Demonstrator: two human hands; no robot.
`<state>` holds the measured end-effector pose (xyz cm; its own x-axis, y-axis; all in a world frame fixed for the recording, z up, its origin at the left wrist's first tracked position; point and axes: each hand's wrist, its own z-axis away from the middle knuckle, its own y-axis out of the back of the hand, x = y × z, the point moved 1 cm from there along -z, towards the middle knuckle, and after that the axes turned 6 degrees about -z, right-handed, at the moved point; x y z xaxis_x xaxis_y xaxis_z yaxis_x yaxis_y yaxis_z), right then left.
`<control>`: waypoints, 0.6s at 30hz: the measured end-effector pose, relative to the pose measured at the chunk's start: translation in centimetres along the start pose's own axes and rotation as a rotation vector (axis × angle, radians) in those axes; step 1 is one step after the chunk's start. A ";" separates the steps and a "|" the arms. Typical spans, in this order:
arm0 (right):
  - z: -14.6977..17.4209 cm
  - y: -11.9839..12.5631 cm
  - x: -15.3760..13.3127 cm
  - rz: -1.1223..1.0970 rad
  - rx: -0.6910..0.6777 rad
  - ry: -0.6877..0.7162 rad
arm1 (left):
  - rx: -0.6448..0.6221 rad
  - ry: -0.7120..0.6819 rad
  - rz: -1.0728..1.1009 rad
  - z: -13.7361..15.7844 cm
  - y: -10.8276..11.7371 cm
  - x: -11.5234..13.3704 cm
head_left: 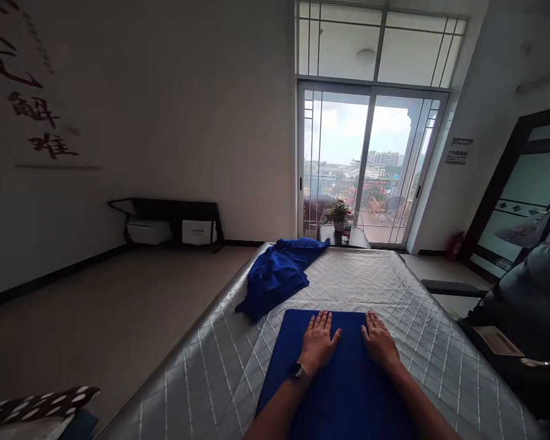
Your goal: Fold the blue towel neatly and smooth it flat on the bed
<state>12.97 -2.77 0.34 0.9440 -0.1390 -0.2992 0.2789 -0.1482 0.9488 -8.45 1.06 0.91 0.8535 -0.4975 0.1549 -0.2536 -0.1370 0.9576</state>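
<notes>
A flat blue rectangle of what looks like folded cloth lies on the silver quilted surface right in front of me. My left hand rests palm down near its far left corner, fingers stretched forward and thumb apart. Near the far right corner, my right hand lies just as flat, its fingers also extended. Neither hand grips anything. A watch is on my left wrist. Further off to the left, a crumpled blue garment lies loosely on the same surface.
Beyond the far edge stand a potted plant and a bottle on a small dark table. A black armchair is at the right. A low black rack with white boxes stands by the wall. A polka-dot cushion sits lower left.
</notes>
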 end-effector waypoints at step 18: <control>0.4 0.2 -0.3 -0.130 0.033 -0.001 | -0.033 -0.030 -0.176 -1.1 -1.1 0.3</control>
<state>12.70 -3.12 0.55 0.9002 -0.1173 -0.4195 0.3929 -0.1972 0.8982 -7.41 1.97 0.19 0.8695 -0.4934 -0.0224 -0.0863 -0.1964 0.9767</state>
